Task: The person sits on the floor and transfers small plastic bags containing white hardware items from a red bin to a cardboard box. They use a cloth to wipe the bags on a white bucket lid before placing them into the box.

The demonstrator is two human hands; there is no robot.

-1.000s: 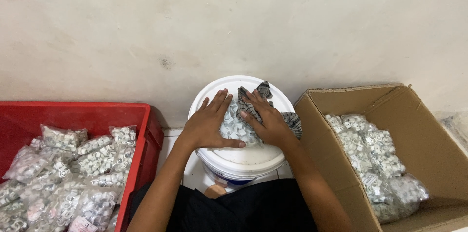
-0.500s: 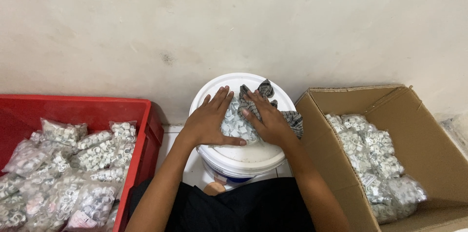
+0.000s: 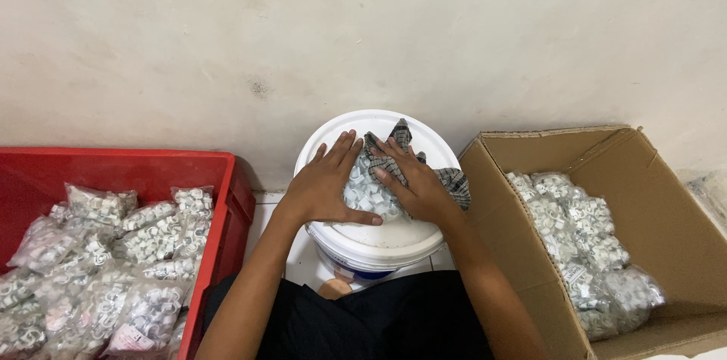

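Pressing flat and open, fingers spread, on a heap of small white plastic rings [image 3: 365, 192] atop a round white bucket lid [image 3: 394, 235]: left hand [image 3: 327, 186] gripping nothing, right hand [image 3: 413, 184] lying on a crumpled checked cloth [image 3: 453, 178]. Flanking the bucket, holding clear bags of similar rings: a red plastic crate [image 3: 219, 201] left, a brown cardboard box [image 3: 681, 246] right.

A clear plastic bag of small white ring-shaped parts [image 3: 366, 192] lies flat on a white round plastic bucket lid [image 3: 394, 237]. A crumpled grey checked cloth [image 3: 453, 178] lies just beside it, on the lid's right.
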